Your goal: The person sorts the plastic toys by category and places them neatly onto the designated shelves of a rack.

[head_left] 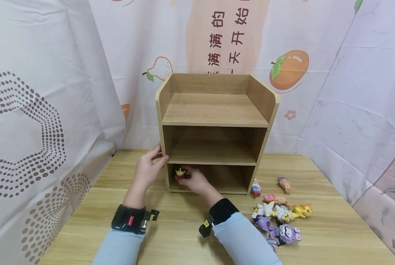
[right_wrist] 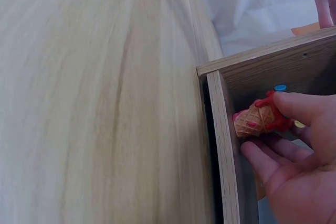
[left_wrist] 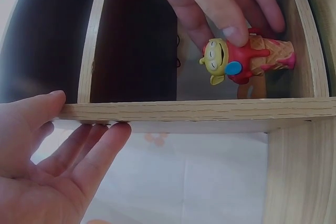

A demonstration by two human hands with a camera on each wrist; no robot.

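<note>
Red-yellow toy (head_left: 179, 177), upright, in lowest compartment (head_left: 228, 179)

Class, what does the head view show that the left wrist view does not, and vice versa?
Only the head view shows the loose figurines on the tabletop. Only the left wrist view shows the waffle-patterned base of the red figurine. Both show the wooden shelf, the left grip touching its side, and the right grip holding that red figurine.

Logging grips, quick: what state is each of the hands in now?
Left hand: closed, holding the shelf by its side.
Right hand: closed, holding the toy.
</note>
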